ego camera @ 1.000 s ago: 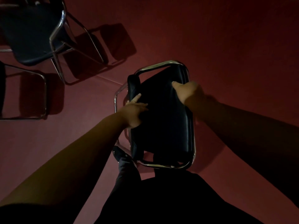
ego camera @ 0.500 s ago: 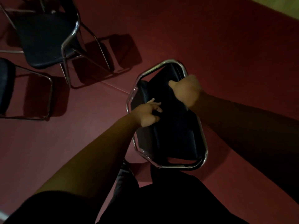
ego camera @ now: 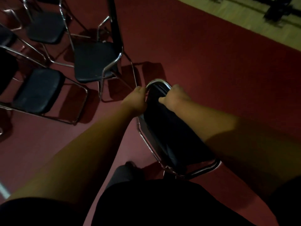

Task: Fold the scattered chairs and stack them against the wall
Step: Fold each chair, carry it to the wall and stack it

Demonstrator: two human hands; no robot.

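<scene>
Chair frame (ego camera: 158, 81) inside curled fingers (ego camera: 141, 91)

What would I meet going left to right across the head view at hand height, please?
In order: left open chair, middle open chair, left hand, folded chair's top rail, right hand.

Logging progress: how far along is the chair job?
Done: one chair looks folded flat. In hand: left hand and right hand grip its top rail. Left: stacking it, plus folding several open chairs standing on the red floor.
</scene>
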